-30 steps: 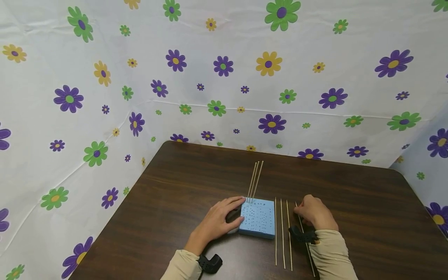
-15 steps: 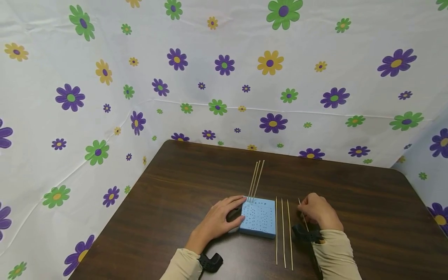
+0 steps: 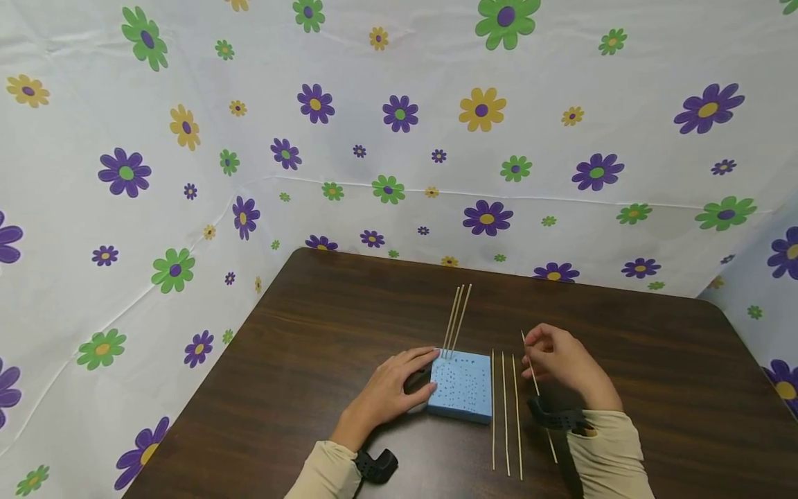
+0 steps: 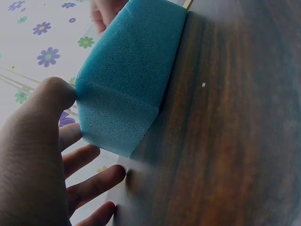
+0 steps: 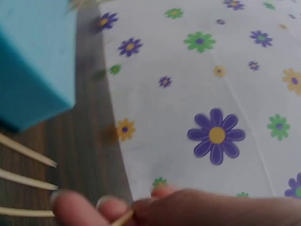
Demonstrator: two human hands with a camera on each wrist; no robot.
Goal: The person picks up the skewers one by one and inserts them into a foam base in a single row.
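A light-blue foam block dotted with small holes lies on the table. Three thin wooden skewers stand tilted in its back left corner. My left hand holds the block at its left side; in the left wrist view the thumb and index finger touch its edges while the other fingers are spread. To the right, my right hand pinches another skewer, raised at a slant. In the right wrist view only a short piece of that skewer shows between the fingertips.
Three loose skewers lie side by side, just right of the block. The dark wooden table meets a white cloth printed with flowers at its back and left. Each wrist wears a black camera band.
My right hand has picked the rightmost skewer off the table and raised it, moving slightly right and away from me. The left hand and the block have stayed in place.
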